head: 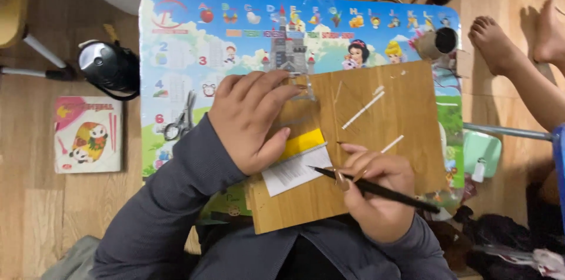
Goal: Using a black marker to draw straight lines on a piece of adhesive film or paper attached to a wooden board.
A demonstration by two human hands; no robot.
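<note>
Head view: left hand point(250, 118) pressed flat, fingers spread, on clear ruler point(297, 100) over wooden board point(388, 133); right hand point(376, 195) pinching black pen point(376, 189), tip at white paper point(294, 171) beside yellow slip point(303, 142)

Around my work I see a colourful children's table point(176, 33) printed with cartoon pictures, a castle and rows of letters and numbers. A pair of scissors point(181, 120) lies on its left part. A brown cardboard tube point(436, 43) stands near its far right corner. On the wooden floor point(70, 209) to my left sits a black round container point(109, 67), and just below it lies a small booklet point(88, 134) with a panda drawing on its cover. At the upper right, another person's bare foot point(493, 42) rests on the floor, beside a metal chair leg point(507, 132)
</note>
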